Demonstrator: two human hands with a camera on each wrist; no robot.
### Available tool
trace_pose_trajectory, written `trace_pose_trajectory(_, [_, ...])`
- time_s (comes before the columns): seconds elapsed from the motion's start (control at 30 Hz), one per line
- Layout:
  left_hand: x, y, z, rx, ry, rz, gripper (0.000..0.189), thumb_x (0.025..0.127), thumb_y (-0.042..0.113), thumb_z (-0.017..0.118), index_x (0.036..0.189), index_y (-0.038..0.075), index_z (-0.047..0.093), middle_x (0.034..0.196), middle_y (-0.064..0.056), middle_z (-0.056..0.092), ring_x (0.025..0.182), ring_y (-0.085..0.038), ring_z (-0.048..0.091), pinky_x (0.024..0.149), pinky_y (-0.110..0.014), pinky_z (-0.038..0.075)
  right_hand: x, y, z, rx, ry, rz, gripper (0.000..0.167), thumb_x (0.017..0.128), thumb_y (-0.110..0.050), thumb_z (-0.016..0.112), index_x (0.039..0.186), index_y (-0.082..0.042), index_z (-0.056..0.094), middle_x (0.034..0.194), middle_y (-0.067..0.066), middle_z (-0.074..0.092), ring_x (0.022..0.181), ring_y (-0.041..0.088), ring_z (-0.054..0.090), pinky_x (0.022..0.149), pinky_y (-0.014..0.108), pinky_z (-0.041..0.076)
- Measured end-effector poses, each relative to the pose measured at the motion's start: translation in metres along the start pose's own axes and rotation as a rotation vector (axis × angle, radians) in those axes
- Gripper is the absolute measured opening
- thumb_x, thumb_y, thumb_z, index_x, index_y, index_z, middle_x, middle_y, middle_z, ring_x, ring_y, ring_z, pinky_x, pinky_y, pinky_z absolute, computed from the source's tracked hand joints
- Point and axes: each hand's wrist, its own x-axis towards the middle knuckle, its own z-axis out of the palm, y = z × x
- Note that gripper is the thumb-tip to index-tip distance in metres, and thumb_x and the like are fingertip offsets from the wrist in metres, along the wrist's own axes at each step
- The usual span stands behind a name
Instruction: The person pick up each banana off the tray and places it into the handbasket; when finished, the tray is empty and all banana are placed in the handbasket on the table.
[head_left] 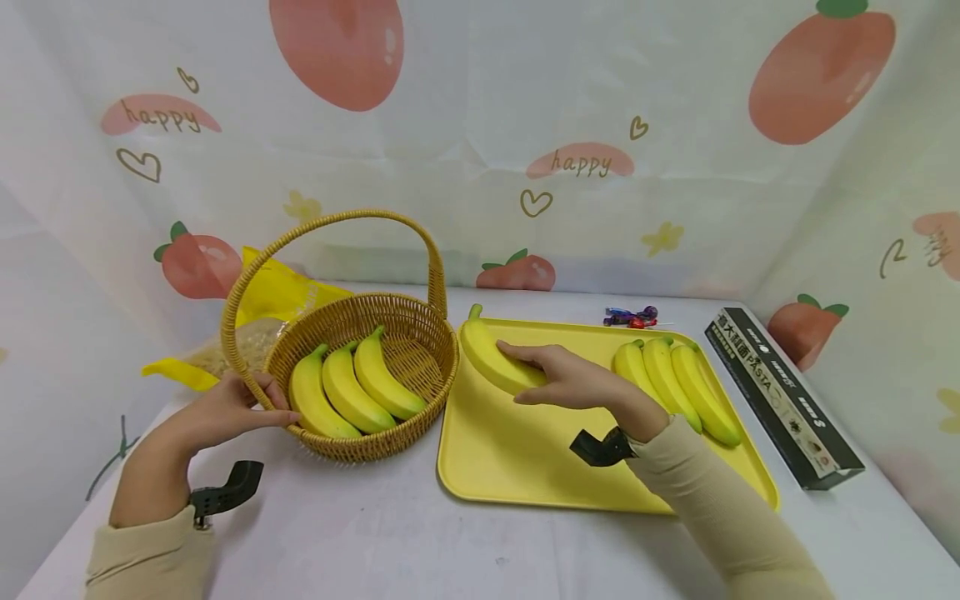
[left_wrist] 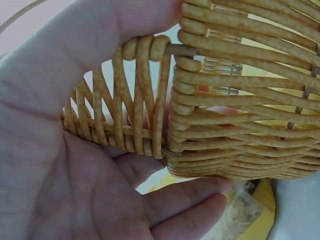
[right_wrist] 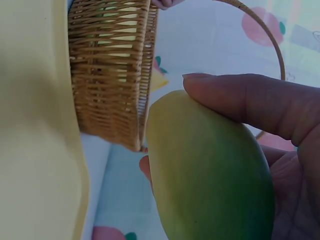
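1. Yellow and curved, a banana [head_left: 497,367] is pinched near its lower end by the right hand [head_left: 570,379], closed to the fruit's thickness; its stem end is left free, pointing away.
2. The basket [head_left: 390,443] is gripped by the left hand [head_left: 228,412], curled round the base of the handle [head_left: 367,213], presumably for steadiness.
3. Three bananas [head_left: 355,387] are laid side by side inside, perhaps to save room; other bananas [head_left: 667,383] are lined up on the tray [head_left: 525,467].
4. Most of the pinched banana is seen left of the right hand, above the tray's left part, beside the basket.
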Motion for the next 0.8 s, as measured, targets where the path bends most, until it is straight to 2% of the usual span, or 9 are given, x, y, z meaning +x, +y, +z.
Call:
trace_pose_trajectory(0.07, [0.000,0.000,0.000,0.004,0.000,-0.001,0.022,0.081,0.020,0.072,0.082,0.001,0.061,0.074,0.001,0.061,0.075,-0.010,0.052,0.067,-0.023,0.044,0.006,-0.005,0.000,-0.002,-0.025,-0.010,0.069,0.087,-0.015,0.066,0.144,-0.002,0.030,0.147,0.015,0.037,0.094,0.014,0.047,0.083,0.025,0.038])
trace_pose_trajectory(0.23, [0.000,0.000,0.000,0.006,0.001,0.004,0.021,0.081,0.020,0.072,0.081,0.001,0.062,0.074,0.001,0.061,0.076,-0.010,0.052,0.067,-0.023,0.045,0.023,-0.016,0.000,-0.035,-0.088,-0.064,0.068,0.086,-0.014,0.066,0.143,0.000,0.031,0.148,0.015,0.035,0.105,0.014,0.047,0.089,0.026,0.039])
trace_pose_trajectory(0.37, [0.000,-0.001,0.000,0.003,0.001,0.006,0.021,0.081,0.020,0.072,0.081,0.001,0.062,0.074,0.001,0.062,0.075,-0.010,0.053,0.067,-0.023,0.045,0.041,-0.023,-0.002,-0.081,-0.151,-0.099,0.067,0.086,-0.014,0.066,0.142,0.000,0.033,0.143,0.015,0.042,0.102,0.014,0.047,0.088,0.026,0.039])
trace_pose_trajectory(0.5, [0.000,-0.002,0.000,0.002,0.005,0.014,0.020,0.081,0.019,0.072,0.080,0.002,0.062,0.073,0.001,0.062,0.075,-0.010,0.053,0.068,-0.022,0.045,0.060,-0.034,-0.003,-0.128,-0.203,-0.135,0.066,0.086,-0.015,0.065,0.142,0.001,0.033,0.142,0.015,0.044,0.106,0.013,0.047,0.093,0.025,0.039])
trace_pose_trajectory(0.7, [0.000,-0.002,0.001,0.000,-0.001,0.016,0.020,0.081,0.019,0.072,0.080,0.002,0.062,0.074,0.001,0.062,0.075,-0.010,0.053,0.067,-0.023,0.045,0.087,-0.049,0.003,-0.135,-0.276,-0.128,0.067,0.087,-0.015,0.064,0.144,-0.001,0.030,0.147,0.013,0.038,0.110,0.010,0.046,0.095,0.020,0.037])
trace_pose_trajectory(0.8, [0.001,-0.002,0.000,0.001,-0.006,0.013,0.020,0.081,0.019,0.072,0.080,0.002,0.062,0.074,0.001,0.062,0.075,-0.010,0.053,0.067,-0.023,0.045,0.101,-0.056,0.007,-0.110,-0.308,-0.120,0.067,0.087,-0.014,0.063,0.144,-0.001,0.029,0.149,0.012,0.034,0.124,0.010,0.042,0.102,0.021,0.036])
